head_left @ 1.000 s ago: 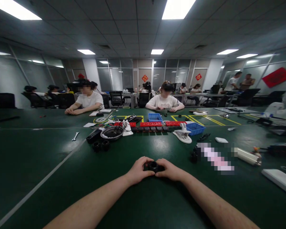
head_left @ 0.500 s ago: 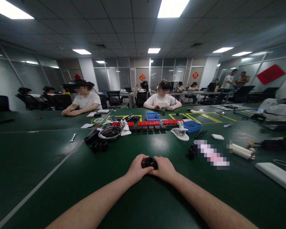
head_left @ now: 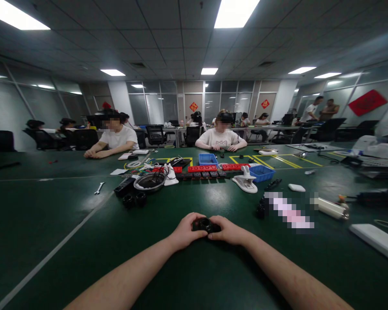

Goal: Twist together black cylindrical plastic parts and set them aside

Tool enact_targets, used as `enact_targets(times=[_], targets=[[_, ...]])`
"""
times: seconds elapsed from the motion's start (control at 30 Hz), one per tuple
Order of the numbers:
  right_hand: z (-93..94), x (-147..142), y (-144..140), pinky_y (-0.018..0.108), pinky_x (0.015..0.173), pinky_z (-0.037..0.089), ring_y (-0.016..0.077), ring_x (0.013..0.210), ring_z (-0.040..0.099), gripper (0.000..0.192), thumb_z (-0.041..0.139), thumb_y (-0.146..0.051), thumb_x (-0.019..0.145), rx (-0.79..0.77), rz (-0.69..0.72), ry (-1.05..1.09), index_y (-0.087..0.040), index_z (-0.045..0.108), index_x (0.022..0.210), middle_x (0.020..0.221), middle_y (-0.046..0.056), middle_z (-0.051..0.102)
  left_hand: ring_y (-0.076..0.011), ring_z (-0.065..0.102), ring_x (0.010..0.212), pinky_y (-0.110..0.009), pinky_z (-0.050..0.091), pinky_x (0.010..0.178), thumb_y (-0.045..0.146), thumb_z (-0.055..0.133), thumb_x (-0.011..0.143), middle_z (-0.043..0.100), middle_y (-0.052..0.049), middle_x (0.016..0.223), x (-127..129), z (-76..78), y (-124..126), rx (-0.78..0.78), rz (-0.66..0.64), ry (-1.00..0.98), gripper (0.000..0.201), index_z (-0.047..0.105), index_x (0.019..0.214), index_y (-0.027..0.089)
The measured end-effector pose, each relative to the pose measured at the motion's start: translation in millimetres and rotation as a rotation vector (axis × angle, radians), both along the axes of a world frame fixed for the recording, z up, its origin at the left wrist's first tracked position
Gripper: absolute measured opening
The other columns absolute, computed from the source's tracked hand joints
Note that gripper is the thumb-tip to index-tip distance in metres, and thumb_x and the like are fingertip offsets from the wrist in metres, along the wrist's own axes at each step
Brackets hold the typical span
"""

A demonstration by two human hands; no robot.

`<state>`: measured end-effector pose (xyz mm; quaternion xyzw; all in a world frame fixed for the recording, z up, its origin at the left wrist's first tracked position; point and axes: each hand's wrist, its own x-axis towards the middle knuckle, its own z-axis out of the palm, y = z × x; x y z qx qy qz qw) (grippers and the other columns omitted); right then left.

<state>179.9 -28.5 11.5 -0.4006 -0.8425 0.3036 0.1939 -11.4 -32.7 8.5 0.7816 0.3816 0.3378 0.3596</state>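
Observation:
Both of my hands are closed around a black fitting with a round, ring-like opening (head_left: pixel 206 224) on its top, just above the green table in front of me. My left hand (head_left: pixel 188 230) wraps its left side, thumb across the near face. On the right side my right hand (head_left: pixel 229 230) grips it, fingers over the top and thumb at the near edge. A dark part of the fitting shows beneath the right fingers; its underside is hidden. Two similar black round parts (head_left: pixel 135 199) stand farther off to the left.
Ahead lie a round metal-rimmed dish (head_left: pixel 149 181), red socket strips (head_left: pixel 202 168), blue bins (head_left: pixel 261 173) and a white clip base (head_left: pixel 245 184). A wrench (head_left: pixel 99 188) is at left. To the right are a cream cylinder (head_left: pixel 331 208) and a white bar (head_left: pixel 375 241). Two people sit across the table.
My right hand has shifted slightly right along the fitting, uncovering more of its dark right side. My left hand stays around it.

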Motion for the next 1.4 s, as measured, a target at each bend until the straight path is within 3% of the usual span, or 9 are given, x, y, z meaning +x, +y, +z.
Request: enact_targets(times=[0.3, 0.5, 0.63, 0.73, 0.87, 1.0, 1.23, 1.4], targets=[[-6.1, -2.2, 3.4, 0.021, 0.057, 0.033, 0.0128, 0.067, 0.048, 0.025, 0.065, -0.032, 0.061, 0.055, -0.081, -0.035, -0.017, 0.054, 0.079, 0.073, -0.002, 0.053, -0.0165, 0.050, 0.079, -0.025, 0.040, 0.067, 0.025, 0.066, 0.060, 0.052, -0.002, 0.091, 1.3, 2.7, -2.1, -0.020, 0.031, 0.026, 0.036, 0.054, 0.093, 0.018], [-8.7, -19.2, -5.1, 0.021, 0.051, 0.028, 0.0130, 0.061, 0.047, 0.033, 0.063, -0.042, 0.059, 0.204, -0.300, -0.207, -0.017, 0.048, 0.075, 0.070, 0.000, 0.053, -0.0176, 0.050, 0.079, -0.028, 0.040, 0.069, 0.026, 0.067, 0.058, 0.052, -0.002, 0.084, 12.7, -1.3, -12.0, 0.000, 0.279, 0.050, 0.032, 0.052, 0.085, 0.017], [-7.5, -29.7, -11.7, 0.027, 0.059, 0.031, 0.0185, 0.068, 0.050, 0.031, 0.060, -0.041, 0.061, 0.334, -0.403, -0.335, -0.016, 0.049, 0.076, 0.073, 0.004, 0.056, -0.0178, 0.050, 0.078, -0.029, 0.040, 0.069, 0.027, 0.066, 0.059, 0.051, -0.002, 0.083, 15.8, -0.8, -13.6, -0.003, 0.325, 0.056, 0.030, 0.052, 0.082, 0.017], [-4.7, -28.4, -12.6, 0.029, 0.065, 0.033, 0.0212, 0.075, 0.051, 0.038, 0.060, -0.047, 0.060, 0.327, -0.359, -0.292, -0.016, 0.052, 0.081, 0.080, 0.005, 0.056, -0.0175, 0.050, 0.079, -0.028, 0.040, 0.071, 0.025, 0.066, 0.060, 0.051, -0.002, 0.085, 12.2, 0.8, -11.5, 0.006, 0.264, 0.034, 0.030, 0.052, 0.085, 0.017], [0.5, -16.8, -7.5, 0.030, 0.071, 0.035, 0.0211, 0.084, 0.050, 0.052, 0.065, -0.046, 0.057, 0.196, -0.141, -0.123, -0.019, 0.052, 0.100, 0.091, 0.004, 0.056, -0.0176, 0.049, 0.080, -0.027, 0.040, 0.069, 0.025, 0.064, 0.062, 0.052, -0.002, 0.087, 5.8, 2.8, -9.3, 0.024, 0.137, 0.029, 0.032, 0.053, 0.091, 0.017], [4.3, -4.7, -0.6, 0.030, 0.076, 0.036, 0.0196, 0.086, 0.049, 0.042, 0.065, -0.033, 0.061, 0.053, 0.019, -0.033, -0.019, 0.056, 0.099, 0.092, 0.002, 0.056, -0.0169, 0.049, 0.079, -0.026, 0.040, 0.066, 0.026, 0.063, 0.063, 0.052, -0.003, 0.092, 2.8, 4.3, -8.3, 0.014, 0.051, 0.047, 0.036, 0.054, 0.097, 0.019], [7.3, 1.9, 3.0, 0.028, 0.074, 0.037, 0.0177, 0.084, 0.049, 0.031, 0.064, -0.027, 0.063, -0.044, 0.093, 0.010, -0.017, 0.059, 0.092, 0.088, 0.001, 0.055, -0.0154, 0.049, 0.077, -0.024, 0.040, 0.064, 0.025, 0.064, 0.064, 0.052, -0.002, 0.094, 3.0, 3.3, -6.1, -0.002, -0.002, 0.029, 0.038, 0.053, 0.100, 0.020], [5.8, 1.3, 3.4, 0.022, 0.063, 0.037, 0.0136, 0.072, 0.049, 0.025, 0.065, -0.024, 0.061, -0.096, 0.071, 0.070, -0.015, 0.058, 0.084, 0.076, -0.002, 0.053, -0.0158, 0.049, 0.078, -0.025, 0.040, 0.066, 0.024, 0.065, 0.062, 0.052, -0.002, 0.092, 4.1, 4.4, -7.2, 0.014, 0.026, 0.045, 0.037, 0.054, 0.097, 0.019]])
